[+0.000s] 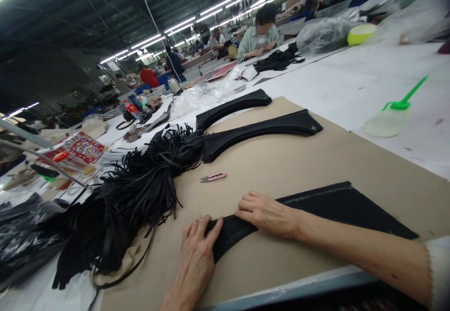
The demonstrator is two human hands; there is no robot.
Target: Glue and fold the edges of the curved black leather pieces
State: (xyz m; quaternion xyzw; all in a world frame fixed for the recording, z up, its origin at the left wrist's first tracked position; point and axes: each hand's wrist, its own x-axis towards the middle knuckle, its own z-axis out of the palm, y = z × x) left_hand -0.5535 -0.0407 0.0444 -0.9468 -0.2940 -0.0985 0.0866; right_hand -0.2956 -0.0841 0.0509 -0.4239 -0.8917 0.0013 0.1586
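Observation:
A curved black panel point(316, 203), seemingly fabric or leather, lies flat on the brown board near the front edge. Its narrow left end is under my left hand point(198, 250), whose fingers bend over the end while the thumb rests on top. My right hand point(265, 215) has its fingers curled together at the panel's upper edge, just right of the left hand, and the forearm crosses over the wide part. Pink thread snips point(213, 177) lie on the board beyond the hands. Further back are two stacks of similar black panels point(260, 126).
A big heap of black strips point(140, 184) covers the left side. On the white tabletop at right stands a clear squeeze bottle point(388, 119) with a green nozzle. Plastic bags point(326, 34) and a yellow-green container point(361, 34) lie further back. A co-worker point(258, 34) sits across the table.

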